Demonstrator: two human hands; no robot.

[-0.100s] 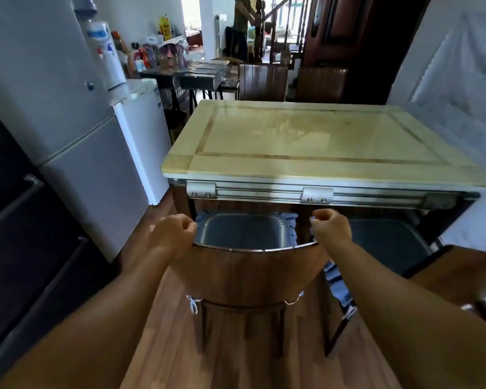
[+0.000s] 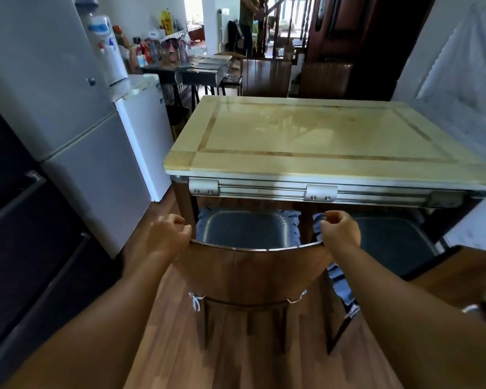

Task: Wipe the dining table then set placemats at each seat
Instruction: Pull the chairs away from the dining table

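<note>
Wooden chair back [image 2: 253, 273] gripped at its top edge by left hand [image 2: 167, 238] and right hand [image 2: 341, 230], near the table [image 2: 320, 164]

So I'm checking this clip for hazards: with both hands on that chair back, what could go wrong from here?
1. The chair sits close under the table; lifted while moved, its back might knock the metal rail.
2. The left hand and right hand grip the top corners, so fingers could get pinched against that rail.
3. The tied seat cushion may slip.
</note>
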